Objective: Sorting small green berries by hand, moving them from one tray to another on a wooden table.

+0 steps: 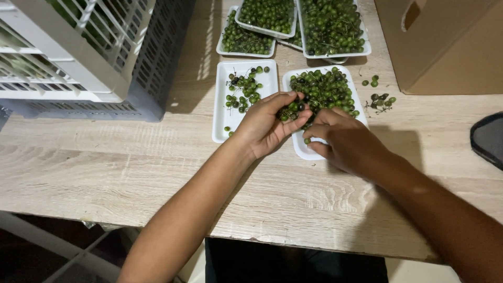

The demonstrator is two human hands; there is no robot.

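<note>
Green berries on thin stalks (324, 88) fill a white foam tray (306, 151) that lies on the pale wooden table (105, 173), right under both hands. The left hand (267, 126) reaches over the tray's near left edge with its fingers curled and pinched together on a small cluster of berries (291, 109), a few dark ones among the green. The right hand (343, 141) rests on the near end of the same tray, fingers bent inward and fingertips nearly closed; whether it has hold of a berry cannot be told, since the hand hides its own grip. The two hands almost touch at the fingertips.

Just left of this tray lies a second white tray (222, 128), holding only a sparse scatter of berries toward its far end. Beyond both, at the table's far edge, three more white trays (367, 50) are heaped full of green berries and overlap one another. A few loose berries and bare stems (380, 99) lie on the table to the right of the worked tray. Near them stands a plain brown cardboard box (445, 47) with a cut-out handle slot. At far left sits a grey slotted plastic crate (152, 68) with a white crate (78, 57) against it. A dark rounded object (488, 139) shows at the right edge.
</note>
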